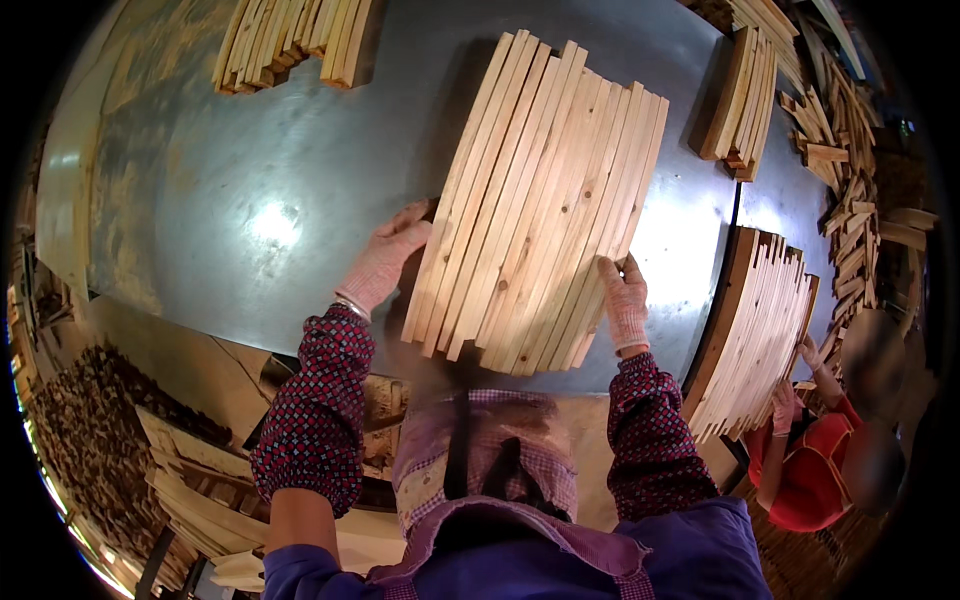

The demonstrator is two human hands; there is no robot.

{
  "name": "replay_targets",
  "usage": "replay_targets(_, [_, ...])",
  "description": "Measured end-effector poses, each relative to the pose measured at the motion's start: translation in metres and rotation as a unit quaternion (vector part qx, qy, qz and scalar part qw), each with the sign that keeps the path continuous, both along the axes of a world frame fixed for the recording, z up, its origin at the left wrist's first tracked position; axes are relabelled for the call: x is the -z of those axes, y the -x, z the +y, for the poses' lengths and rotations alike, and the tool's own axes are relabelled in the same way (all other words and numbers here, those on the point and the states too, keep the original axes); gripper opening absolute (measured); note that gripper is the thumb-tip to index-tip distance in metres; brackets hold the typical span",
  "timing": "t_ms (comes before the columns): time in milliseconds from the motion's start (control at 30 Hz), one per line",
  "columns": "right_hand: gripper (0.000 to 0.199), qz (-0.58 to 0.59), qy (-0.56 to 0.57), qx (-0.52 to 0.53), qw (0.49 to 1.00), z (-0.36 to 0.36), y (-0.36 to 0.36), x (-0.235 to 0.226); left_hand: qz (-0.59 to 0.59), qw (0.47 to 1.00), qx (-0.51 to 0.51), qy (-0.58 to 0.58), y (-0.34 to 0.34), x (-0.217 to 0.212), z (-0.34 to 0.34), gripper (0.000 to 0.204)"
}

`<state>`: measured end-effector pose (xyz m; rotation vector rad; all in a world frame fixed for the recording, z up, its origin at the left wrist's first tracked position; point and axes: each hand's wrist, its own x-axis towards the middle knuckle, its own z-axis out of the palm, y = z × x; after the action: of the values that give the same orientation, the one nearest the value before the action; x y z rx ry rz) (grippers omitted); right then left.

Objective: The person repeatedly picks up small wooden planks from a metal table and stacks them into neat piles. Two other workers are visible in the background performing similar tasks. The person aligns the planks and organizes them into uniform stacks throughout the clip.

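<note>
A row of several long pale wooden slats (540,200) lies side by side on a shiny metal table (250,200), running away from me. My left hand (385,262), in a pinkish work glove, presses flat against the row's left edge near its close end. My right hand (624,300), gloved the same way, rests on the row's right edge with a finger up on the outermost slat. Both hands squeeze the row from its two sides. Neither hand lifts a slat.
More slat stacks lie at the table's far left (290,40) and far right (742,100). Another stack (755,335) sits to the right, handled by a person in red (810,470). Loose offcuts (850,150) pile at the right; wood scraps (100,440) lie low left.
</note>
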<state>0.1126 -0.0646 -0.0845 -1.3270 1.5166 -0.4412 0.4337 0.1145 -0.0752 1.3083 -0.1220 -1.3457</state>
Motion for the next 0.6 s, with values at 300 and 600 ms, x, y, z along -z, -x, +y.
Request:
replay_targets(300, [0.042,-0.112,0.056,0.053,0.991,-0.034,0.011,0.019,-0.259,0.958,0.109,-0.057,-0.05,0.027,-0.033,0.043])
replay_targets(600, [0.051,-0.203,0.11,0.133,0.964,-0.08,-0.058,0.013,-0.387,0.921,0.032,0.024,-0.022,0.012,-0.137,0.062])
